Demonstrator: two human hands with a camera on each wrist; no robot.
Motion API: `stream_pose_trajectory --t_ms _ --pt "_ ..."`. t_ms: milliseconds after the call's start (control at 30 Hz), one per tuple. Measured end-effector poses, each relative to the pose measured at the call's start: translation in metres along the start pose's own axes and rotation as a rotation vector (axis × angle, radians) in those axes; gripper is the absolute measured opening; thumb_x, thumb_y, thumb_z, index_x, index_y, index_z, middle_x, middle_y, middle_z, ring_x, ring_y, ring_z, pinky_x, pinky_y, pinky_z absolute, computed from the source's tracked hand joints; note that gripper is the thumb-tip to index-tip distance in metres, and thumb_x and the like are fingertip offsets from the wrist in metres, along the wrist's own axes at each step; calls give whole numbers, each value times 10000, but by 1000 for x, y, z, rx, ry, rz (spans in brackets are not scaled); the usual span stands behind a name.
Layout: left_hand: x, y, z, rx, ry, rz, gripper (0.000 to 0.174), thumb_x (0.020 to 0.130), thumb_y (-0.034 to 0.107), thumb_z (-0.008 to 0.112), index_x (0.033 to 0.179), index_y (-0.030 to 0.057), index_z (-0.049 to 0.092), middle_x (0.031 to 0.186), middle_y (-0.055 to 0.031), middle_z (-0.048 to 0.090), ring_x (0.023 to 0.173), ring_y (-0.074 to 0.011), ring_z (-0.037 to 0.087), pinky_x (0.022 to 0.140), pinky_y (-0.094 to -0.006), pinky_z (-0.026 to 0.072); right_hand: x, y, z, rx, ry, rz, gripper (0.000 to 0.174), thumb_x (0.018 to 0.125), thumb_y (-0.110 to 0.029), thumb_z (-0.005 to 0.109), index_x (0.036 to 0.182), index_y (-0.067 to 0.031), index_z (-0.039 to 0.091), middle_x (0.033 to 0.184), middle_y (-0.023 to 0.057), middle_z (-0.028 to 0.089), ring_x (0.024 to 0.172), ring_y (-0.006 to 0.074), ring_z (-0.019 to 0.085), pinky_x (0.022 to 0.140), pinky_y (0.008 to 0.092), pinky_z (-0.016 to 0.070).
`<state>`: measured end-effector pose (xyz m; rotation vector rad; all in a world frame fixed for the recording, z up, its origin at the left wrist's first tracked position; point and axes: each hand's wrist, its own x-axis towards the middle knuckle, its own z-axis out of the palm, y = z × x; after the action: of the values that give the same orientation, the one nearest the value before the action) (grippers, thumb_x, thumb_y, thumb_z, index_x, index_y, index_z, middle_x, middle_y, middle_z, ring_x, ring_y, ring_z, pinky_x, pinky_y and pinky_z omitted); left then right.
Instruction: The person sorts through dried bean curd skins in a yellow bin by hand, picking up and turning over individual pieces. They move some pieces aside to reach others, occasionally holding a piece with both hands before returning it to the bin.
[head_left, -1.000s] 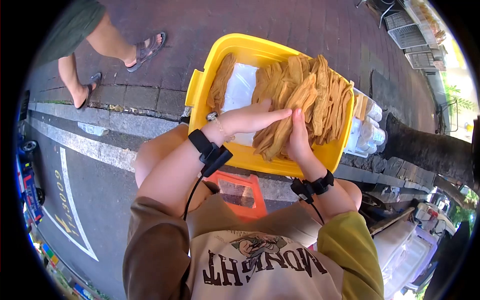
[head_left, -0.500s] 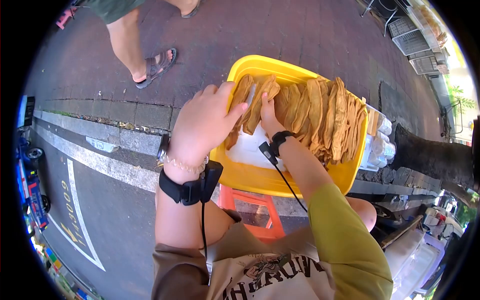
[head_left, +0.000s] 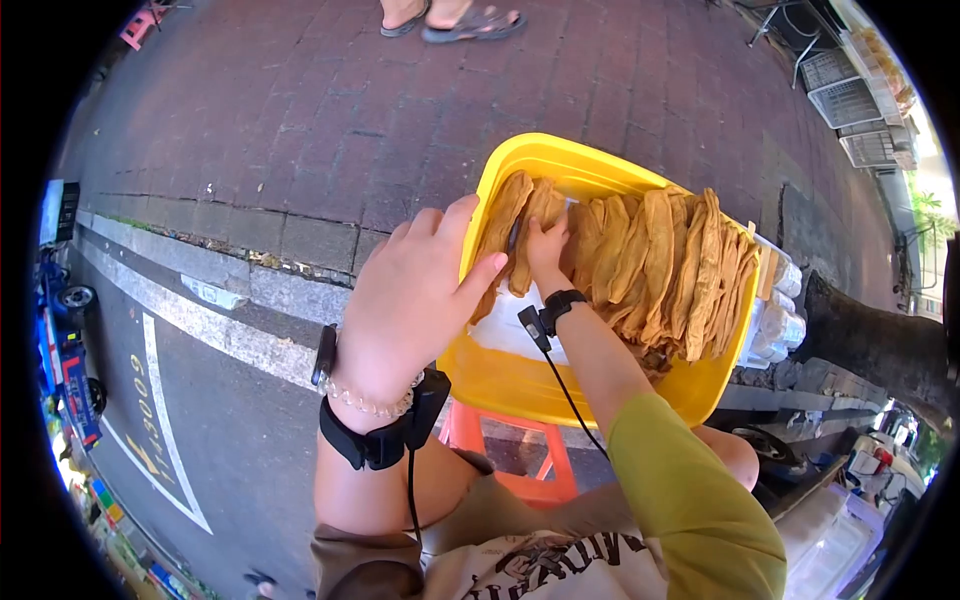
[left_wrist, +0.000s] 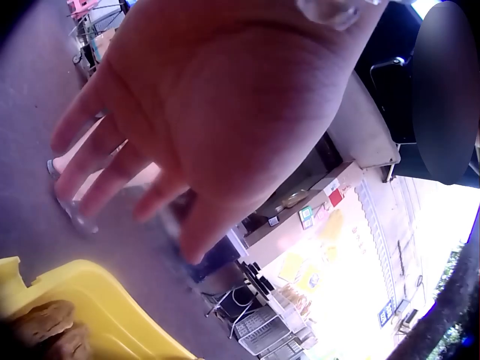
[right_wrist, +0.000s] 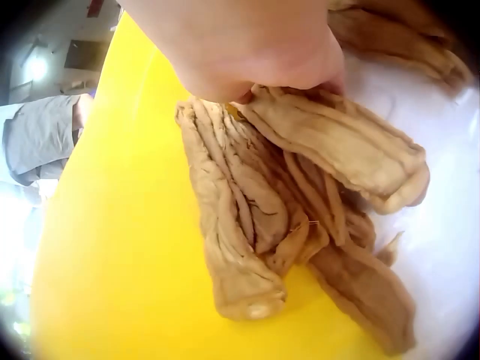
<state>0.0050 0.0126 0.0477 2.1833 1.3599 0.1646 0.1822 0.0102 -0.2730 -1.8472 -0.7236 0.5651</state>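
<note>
A yellow plastic tub holds long, wrinkled, tan-brown dried strips, most of them standing in a packed row on the right side. My right hand reaches into the tub's left part and grips a folded dried strip by one end. Beneath and beside it in the right wrist view, more strips lean against the yellow wall. At the tub's left rim, my left hand holds nothing, its fingers loosely bent and thumb out. Its bare palm shows in the left wrist view.
The tub sits over a red-orange plastic stool before my knees. Clear plastic bottles stand to its right, near a tree trunk. Ahead on the brick pavement are a passer-by's sandalled feet. A curb and road run along the left.
Both hands were together around strips over the row; my right hand then moved left with a strip and is now lower beside the left-side strips. My left hand withdrew to the left rim.
</note>
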Motion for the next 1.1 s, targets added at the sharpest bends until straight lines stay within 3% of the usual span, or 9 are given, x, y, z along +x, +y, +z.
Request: stream_pose_trajectory --t_ms 167,333,600,700,800,900,933,967,1100 --pt "-1 2 6 60 7 23 465 894 330 504 1261 52 446 1058 -188 560 974 -365 551 825 -408 450 22 29 -2 -387 -273 -33 475 866 -305 554 1263 -62 459 1146 178 525 1051 312 518 895 417 408" --pt "2 5 9 55 20 65 440 884 326 513 1230 60 462 1004 -173 568 927 -363 560 789 -416 460 9 25 1 96 -462 320 851 864 -322 549 1454 -147 -38 1426 294 147 1326 383 206 1068 393 218" --pt "5 16 15 52 -14 57 464 877 353 521 1222 47 470 1027 -183 561 948 -367 554 799 -422 464 6 37 10 284 -550 400 876 871 -339 524 1441 -149 -114 1491 225 10 1378 341 75 1108 389 125" --pt "6 18 21 68 -1 74 483 869 360 531 1220 33 474 1039 -198 559 971 -373 547 821 -425 455 8 3 7 -144 -567 506 897 836 -545 453 1435 -232 -136 1483 255 22 1338 484 79 1092 513 66" --pt "7 21 23 101 -64 55 519 867 416 508 1217 34 476 1054 -201 563 956 -380 561 798 -435 473 23 84 38 299 -482 425 924 822 -460 553 1452 -166 -57 1490 231 47 1372 402 10 1105 479 47" --pt "8 16 29 88 -64 91 493 869 425 497 1195 56 484 1010 -222 570 938 -393 567 789 -446 476 26 53 20 514 -430 651 925 819 -385 583 1445 -64 -18 1497 200 36 1381 332 46 1109 424 135" --pt "9 14 32 105 -71 88 505 868 446 490 1192 59 487 1013 -223 570 943 -396 566 796 -448 474 3 -47 -24 540 -463 738 872 863 -326 532 1435 -99 -85 1330 153 404 1123 256 489 901 402 439" --pt "10 11 35 115 -84 85 510 868 453 487 1193 60 489 1023 -224 571 954 -397 564 803 -450 472 9 -33 -16 500 -356 736 933 823 -371 572 1440 -53 -53 1489 185 113 1357 300 179 1080 427 220" --pt "16 7 43 113 -148 87 534 863 478 483 1191 56 495 1059 -232 575 987 -397 563 826 -455 466 -12 -111 -74 625 -420 738 547 815 -323 575 1243 -19 423 1274 137 452 1186 266 411 985 428 334"
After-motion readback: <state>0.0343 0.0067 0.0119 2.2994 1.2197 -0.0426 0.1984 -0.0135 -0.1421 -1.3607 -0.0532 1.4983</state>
